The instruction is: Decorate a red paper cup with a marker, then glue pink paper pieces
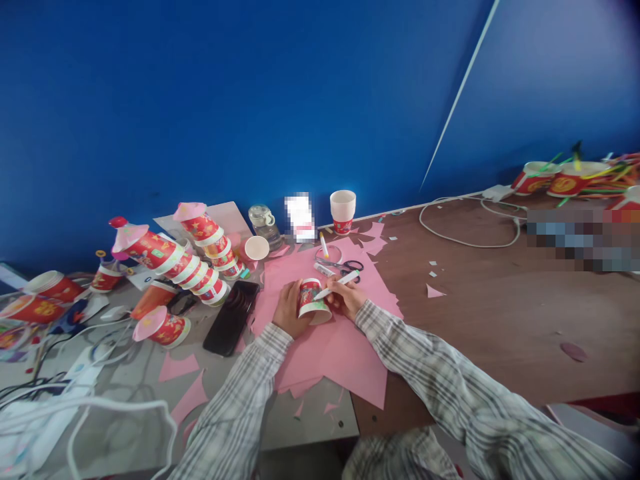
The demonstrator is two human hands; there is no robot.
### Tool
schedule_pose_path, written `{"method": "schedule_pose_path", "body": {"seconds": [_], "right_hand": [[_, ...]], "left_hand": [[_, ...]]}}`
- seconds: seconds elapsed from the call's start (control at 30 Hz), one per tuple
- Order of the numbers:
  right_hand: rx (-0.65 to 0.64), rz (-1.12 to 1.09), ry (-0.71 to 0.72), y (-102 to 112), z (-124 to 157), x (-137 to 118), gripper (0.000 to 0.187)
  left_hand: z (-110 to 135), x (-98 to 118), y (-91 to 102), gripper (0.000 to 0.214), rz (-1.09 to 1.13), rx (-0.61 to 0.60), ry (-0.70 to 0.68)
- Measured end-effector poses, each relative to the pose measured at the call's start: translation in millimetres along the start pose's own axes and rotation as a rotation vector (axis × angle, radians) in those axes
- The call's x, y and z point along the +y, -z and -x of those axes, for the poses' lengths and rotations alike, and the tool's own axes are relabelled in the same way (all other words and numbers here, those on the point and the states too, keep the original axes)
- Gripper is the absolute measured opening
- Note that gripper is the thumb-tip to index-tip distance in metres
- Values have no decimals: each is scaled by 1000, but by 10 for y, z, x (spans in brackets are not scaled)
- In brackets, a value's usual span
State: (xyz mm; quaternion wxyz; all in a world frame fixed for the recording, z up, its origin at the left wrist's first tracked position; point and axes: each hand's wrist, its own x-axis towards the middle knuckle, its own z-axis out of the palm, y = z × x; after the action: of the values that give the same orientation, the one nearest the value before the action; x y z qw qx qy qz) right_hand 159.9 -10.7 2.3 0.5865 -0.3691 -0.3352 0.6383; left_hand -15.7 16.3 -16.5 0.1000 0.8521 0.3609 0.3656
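My left hand (290, 312) is wrapped round the left side of a red paper cup (310, 293), which lies tipped on its side with its white mouth toward me. Between the fingers of my right hand (345, 298) is a white marker pen (336, 285), its tip at the cup's side. Under both hands spread sheets of pink paper (350, 353). Just beyond the cup lie dark-handled scissors (354, 268), another marker (325, 245) with a yellow part and a small white tube (325, 270).
Stacked cup towers with pink paper tops (170, 257) lean at the left, beside a black phone (231, 319). A glass jar (265, 223) and a white-and-red cup (343, 212) stand by the wall. White cables (125, 403) cross the left front; cups of coloured sticks (575, 179) are far right.
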Motion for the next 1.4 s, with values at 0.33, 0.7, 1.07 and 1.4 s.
{"method": "schedule_pose_path", "body": {"seconds": [0.33,0.7,1.07,1.4], "right_hand": [[-37,16,37,-18,8,-6,27],[-65,-11,24,-2,13,-1,30],[-20,16,32,-28,55,-52,25],[4,40,18,-10,44,-47,21]], "left_hand": [[-61,49,64,73,70,-26,24],[-74,207,238,78,22,12,122],[48,125,139,91,183,-14,158],[61,130,141,88,212,-48,191]]}}
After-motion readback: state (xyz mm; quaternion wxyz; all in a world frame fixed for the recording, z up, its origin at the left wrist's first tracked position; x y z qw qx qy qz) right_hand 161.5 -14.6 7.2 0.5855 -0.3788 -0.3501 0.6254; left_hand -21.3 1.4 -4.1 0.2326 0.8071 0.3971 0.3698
